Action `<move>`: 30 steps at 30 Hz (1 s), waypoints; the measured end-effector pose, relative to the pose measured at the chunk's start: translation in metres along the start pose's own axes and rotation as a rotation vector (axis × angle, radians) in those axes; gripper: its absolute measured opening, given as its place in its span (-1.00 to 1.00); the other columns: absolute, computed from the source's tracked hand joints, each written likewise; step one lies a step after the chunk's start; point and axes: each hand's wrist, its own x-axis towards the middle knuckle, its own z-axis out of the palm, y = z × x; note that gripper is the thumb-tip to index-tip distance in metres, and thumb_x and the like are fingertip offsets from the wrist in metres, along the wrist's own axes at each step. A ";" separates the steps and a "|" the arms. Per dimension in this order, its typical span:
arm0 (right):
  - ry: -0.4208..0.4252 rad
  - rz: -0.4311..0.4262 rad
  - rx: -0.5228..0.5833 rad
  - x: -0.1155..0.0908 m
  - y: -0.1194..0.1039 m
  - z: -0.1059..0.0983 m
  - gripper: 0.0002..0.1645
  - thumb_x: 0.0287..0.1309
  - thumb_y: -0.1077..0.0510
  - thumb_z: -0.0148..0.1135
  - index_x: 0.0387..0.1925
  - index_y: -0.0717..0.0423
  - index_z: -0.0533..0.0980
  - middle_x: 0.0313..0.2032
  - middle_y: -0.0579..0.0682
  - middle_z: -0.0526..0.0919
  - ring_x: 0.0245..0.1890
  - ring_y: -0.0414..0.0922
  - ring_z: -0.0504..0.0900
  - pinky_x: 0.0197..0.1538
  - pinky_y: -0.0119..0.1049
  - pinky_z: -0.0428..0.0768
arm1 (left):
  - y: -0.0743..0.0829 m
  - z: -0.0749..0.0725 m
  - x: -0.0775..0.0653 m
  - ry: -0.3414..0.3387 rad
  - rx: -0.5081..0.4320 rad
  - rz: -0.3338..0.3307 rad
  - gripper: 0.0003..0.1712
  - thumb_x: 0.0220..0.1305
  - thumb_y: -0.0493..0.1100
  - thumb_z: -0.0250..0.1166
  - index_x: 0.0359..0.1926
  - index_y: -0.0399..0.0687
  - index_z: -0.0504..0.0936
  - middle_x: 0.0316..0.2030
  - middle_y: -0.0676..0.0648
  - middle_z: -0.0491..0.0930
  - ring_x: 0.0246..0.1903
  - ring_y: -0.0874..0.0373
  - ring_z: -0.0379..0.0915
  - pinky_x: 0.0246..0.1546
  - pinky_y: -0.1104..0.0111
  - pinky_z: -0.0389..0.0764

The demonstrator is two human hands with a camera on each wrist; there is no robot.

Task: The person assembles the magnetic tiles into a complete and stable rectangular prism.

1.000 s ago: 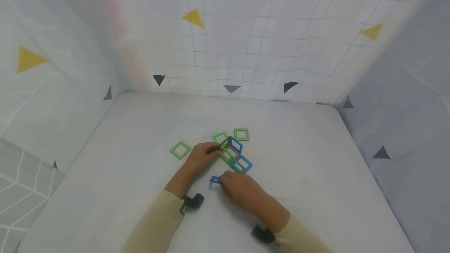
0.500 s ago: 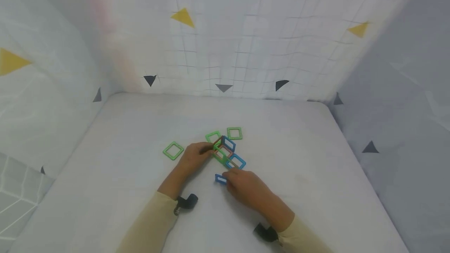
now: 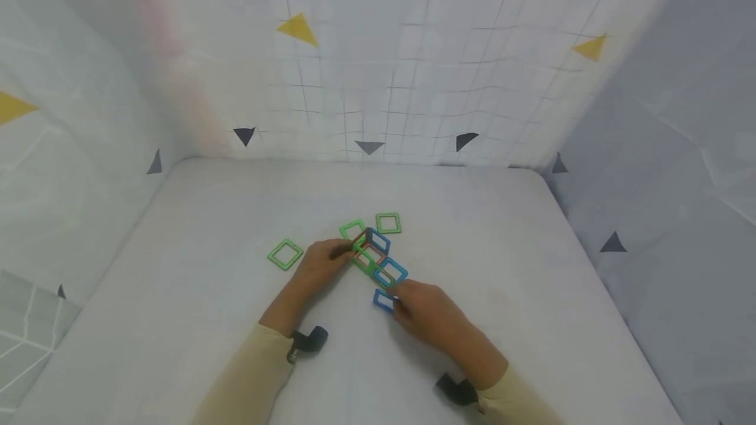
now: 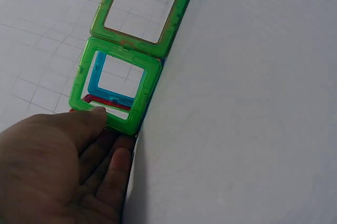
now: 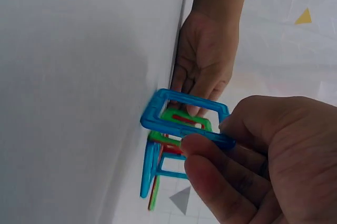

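Note:
Square magnetic tiles are joined into a partly built shape in the middle of the table. It has red tiles, an upright blue tile, a flat blue tile and green tiles standing along the near side. My left hand holds its left corner; in the left wrist view the thumb lies over the lower edge of a green tile, with the fingers partly hidden below. Between thumb and fingers, my right hand pinches a separate blue tile, tilted and held just in front of the shape's near end.
One loose green tile lies left of the left hand, another behind the shape. A third green tile lies against the shape's back left; whether it is joined cannot be told. White sheeting walls surround the white table.
My right hand has moved right with the blue tile and turned it from nearly flat to more upright. The left hand keeps its hold on the shape. The head view has shifted slightly.

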 end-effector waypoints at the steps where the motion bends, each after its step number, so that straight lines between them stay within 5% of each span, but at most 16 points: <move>1: -0.006 0.007 -0.003 -0.001 0.001 -0.001 -0.78 0.06 0.24 0.41 -0.21 -0.01 0.65 -0.36 -0.18 0.71 -0.43 -0.35 0.57 -0.35 -0.51 0.62 | 0.000 0.000 0.000 -0.001 -0.003 0.003 -0.61 0.32 0.07 0.33 0.12 0.08 0.67 0.07 0.04 0.68 0.22 0.04 0.50 0.30 0.08 0.47; 12: -0.072 0.086 -0.070 -0.010 0.016 -0.014 -0.81 0.08 0.17 0.40 -0.21 -0.07 0.67 -0.31 -0.23 0.74 -0.39 -0.38 0.59 -0.28 -0.47 0.63 | -0.002 0.001 -0.001 0.014 0.011 0.019 -0.62 0.32 0.05 0.34 0.10 0.05 0.68 0.06 0.02 0.69 0.20 0.02 0.52 0.28 0.08 0.48; 22: -0.133 0.299 -0.043 -0.010 0.034 -0.026 -0.78 0.12 0.17 0.40 -0.16 -0.03 0.68 -0.24 -0.16 0.74 -0.26 -0.25 0.66 -0.11 -0.30 0.70 | -0.002 0.003 0.004 -0.002 -0.001 0.024 -0.59 0.32 0.10 0.32 0.11 0.08 0.67 0.07 0.04 0.68 0.23 0.04 0.49 0.31 0.09 0.45; 30: -0.133 0.366 -0.047 -0.006 0.044 -0.023 -0.76 0.16 0.17 0.38 -0.10 0.01 0.66 -0.19 -0.08 0.75 -0.15 -0.14 0.70 -0.03 -0.18 0.71 | 0.000 0.004 0.000 0.001 -0.006 -0.004 -0.62 0.32 0.07 0.32 0.11 0.10 0.67 0.06 0.04 0.68 0.22 0.04 0.50 0.30 0.08 0.46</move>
